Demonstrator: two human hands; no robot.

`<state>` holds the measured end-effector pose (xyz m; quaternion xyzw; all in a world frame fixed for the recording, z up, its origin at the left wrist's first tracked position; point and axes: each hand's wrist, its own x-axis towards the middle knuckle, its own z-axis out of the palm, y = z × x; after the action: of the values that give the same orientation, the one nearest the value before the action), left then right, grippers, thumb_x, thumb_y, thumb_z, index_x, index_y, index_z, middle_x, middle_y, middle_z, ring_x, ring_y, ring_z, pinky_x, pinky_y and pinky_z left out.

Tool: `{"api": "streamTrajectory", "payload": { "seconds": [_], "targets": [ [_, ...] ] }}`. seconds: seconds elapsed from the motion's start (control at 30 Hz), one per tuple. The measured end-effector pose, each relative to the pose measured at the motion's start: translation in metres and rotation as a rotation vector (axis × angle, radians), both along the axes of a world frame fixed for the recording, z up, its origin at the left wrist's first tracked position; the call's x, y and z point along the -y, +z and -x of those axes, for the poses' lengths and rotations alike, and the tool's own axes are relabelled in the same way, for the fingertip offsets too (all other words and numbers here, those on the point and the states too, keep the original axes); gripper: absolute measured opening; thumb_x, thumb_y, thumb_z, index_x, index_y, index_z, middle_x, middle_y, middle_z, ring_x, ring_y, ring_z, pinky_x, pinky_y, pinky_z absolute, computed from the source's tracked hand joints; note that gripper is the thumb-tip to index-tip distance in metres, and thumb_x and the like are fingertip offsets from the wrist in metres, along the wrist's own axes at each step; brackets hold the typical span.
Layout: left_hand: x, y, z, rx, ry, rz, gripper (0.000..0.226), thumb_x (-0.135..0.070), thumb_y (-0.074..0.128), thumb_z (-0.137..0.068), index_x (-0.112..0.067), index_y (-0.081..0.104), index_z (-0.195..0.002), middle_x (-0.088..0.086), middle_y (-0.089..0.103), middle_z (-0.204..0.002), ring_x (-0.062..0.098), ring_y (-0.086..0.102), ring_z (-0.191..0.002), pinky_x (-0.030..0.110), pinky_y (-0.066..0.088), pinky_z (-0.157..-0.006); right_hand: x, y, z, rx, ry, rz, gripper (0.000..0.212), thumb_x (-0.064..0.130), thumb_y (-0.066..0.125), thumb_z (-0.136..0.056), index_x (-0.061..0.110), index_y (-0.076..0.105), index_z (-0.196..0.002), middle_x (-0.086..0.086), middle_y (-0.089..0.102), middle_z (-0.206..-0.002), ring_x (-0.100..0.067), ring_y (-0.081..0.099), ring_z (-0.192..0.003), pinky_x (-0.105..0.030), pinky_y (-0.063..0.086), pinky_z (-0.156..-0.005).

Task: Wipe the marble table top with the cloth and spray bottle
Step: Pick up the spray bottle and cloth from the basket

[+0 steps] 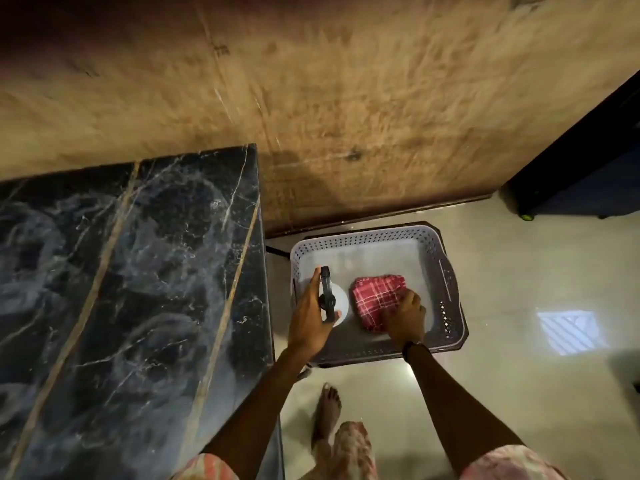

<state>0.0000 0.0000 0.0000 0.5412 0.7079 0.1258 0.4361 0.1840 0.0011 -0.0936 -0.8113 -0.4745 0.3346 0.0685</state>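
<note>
Lifting carelessly, the spray bottle (329,299) gripped by the left hand (309,322) could be snagged on the basket (446,271) rim (just beyond); the checked cloth (375,299) is pinched under the right hand (403,318).

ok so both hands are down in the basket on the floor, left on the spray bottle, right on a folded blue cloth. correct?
Not quite: the cloth is red and white checked, not blue. The head view shows it lying in the basket on the floor, with the right hand on it. The left hand is at the spray bottle, as you said.
</note>
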Motion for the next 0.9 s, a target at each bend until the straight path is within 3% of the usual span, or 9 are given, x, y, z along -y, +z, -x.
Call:
{"api": "streamTrajectory", "payload": {
  "seconds": [0.17, 0.3, 0.43, 0.53, 0.67, 0.8, 0.9],
  "targets": [
    [-0.01, -0.003, -0.006, 0.025, 0.15, -0.021, 0.081, -0.025, 0.071, -0.081, -0.023, 0.024, -0.147, 0.012, 0.043, -0.147, 0.034, 0.037, -0.136, 0.05, 0.037, -0.106, -0.01, 0.005, -0.001, -0.157, -0.219, -0.031, 0.058, 0.009, 0.072, -0.081, -0.006, 0.042, -0.129, -0.027, 0.055, -0.123, -0.043, 0.057, -0.108, -0.049, 0.047, -0.091],
    [-0.01, 0.005, -0.014, -0.008, 0.149, -0.039, 0.074, -0.028, 0.067, -0.084, -0.023, 0.026, -0.146, 0.016, 0.058, -0.133, 0.034, 0.055, -0.122, 0.045, 0.042, -0.101, -0.008, 0.013, -0.006, -0.274, -0.208, 0.038, 0.036, 0.019, 0.073, -0.083, -0.003, 0.063, -0.109, -0.022, 0.068, -0.107, -0.034, 0.065, -0.098, -0.042, 0.051, -0.087],
    [-0.006, 0.023, -0.01, 0.012, 0.085, -0.067, 0.073, -0.028, 0.066, -0.085, -0.025, 0.025, -0.146, 0.018, 0.062, -0.125, 0.037, 0.062, -0.11, 0.048, 0.049, -0.093, -0.003, 0.035, -0.001, -0.358, -0.151, -0.018, 0.032, 0.018, 0.071, -0.085, -0.001, 0.063, -0.11, -0.019, 0.069, -0.105, -0.033, 0.065, -0.095, -0.04, 0.051, -0.088],
    [0.002, 0.053, -0.004, 0.023, 0.065, -0.135, 0.072, -0.03, 0.064, -0.086, -0.025, 0.025, -0.146, 0.019, 0.067, -0.114, 0.037, 0.064, -0.103, 0.046, 0.051, -0.09, 0.003, 0.067, 0.005, -0.426, -0.167, -0.099, 0.029, 0.014, 0.069, -0.087, 0.0, 0.06, -0.111, -0.017, 0.067, -0.099, -0.026, 0.061, -0.084, -0.031, 0.053, -0.073],
    [0.023, 0.102, 0.015, 0.094, 0.139, -0.24, 0.073, -0.037, 0.065, -0.079, -0.024, 0.034, -0.143, 0.014, 0.065, -0.118, 0.031, 0.063, -0.107, 0.041, 0.052, -0.092, 0.016, 0.112, 0.013, -0.639, -0.269, -0.21, 0.041, 0.012, 0.068, -0.086, 0.008, 0.052, -0.124, -0.017, 0.062, -0.117, -0.033, 0.061, -0.105, -0.05, 0.051, -0.091],
    [0.054, 0.155, 0.046, 0.169, 0.207, -0.376, 0.066, -0.03, 0.07, -0.076, -0.01, 0.047, -0.134, 0.014, 0.062, -0.123, 0.028, 0.057, -0.115, 0.033, 0.046, -0.097, 0.032, 0.162, 0.038, -0.846, -0.279, -0.19, 0.049, 0.011, 0.061, -0.091, 0.014, 0.043, -0.136, -0.012, 0.06, -0.124, -0.031, 0.06, -0.109, -0.043, 0.053, -0.087],
    [0.078, 0.175, 0.077, 0.181, 0.201, -0.456, 0.069, -0.038, 0.062, -0.07, -0.007, 0.05, -0.13, 0.015, 0.062, -0.121, 0.023, 0.055, -0.114, 0.024, 0.037, -0.099, 0.05, 0.19, 0.074, -0.97, -0.272, -0.133, 0.044, 0.017, 0.06, -0.092, 0.019, 0.047, -0.134, -0.012, 0.064, -0.121, -0.028, 0.064, -0.105, -0.039, 0.053, -0.083]
  ]
}}
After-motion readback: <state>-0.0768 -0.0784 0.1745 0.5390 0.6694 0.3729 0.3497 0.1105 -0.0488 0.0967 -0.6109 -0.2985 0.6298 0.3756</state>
